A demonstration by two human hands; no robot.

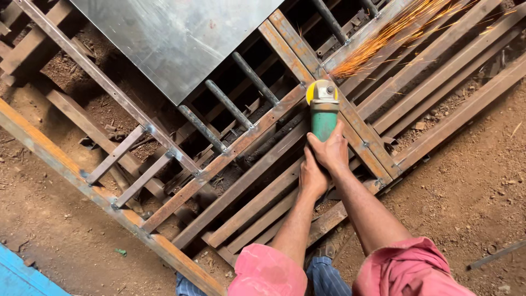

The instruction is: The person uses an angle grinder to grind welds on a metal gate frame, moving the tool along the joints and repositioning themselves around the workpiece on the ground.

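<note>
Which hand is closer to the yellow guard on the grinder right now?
Right. The right hand grips the green grinder body higher up, just below the yellow guard. The left hand sits behind and below it, farther from the guard.

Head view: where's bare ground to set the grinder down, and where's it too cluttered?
Bare dirt lies right of the rusty frame, with a loose rod at its edge. More dirt lies between the long angle bar and blue sheet. The frame is crowded; sparks fly beyond the grinder.

floor: brown dirt ground (482, 181) | on it: rusty steel frame (241, 186), loose rod (496, 255)
</note>
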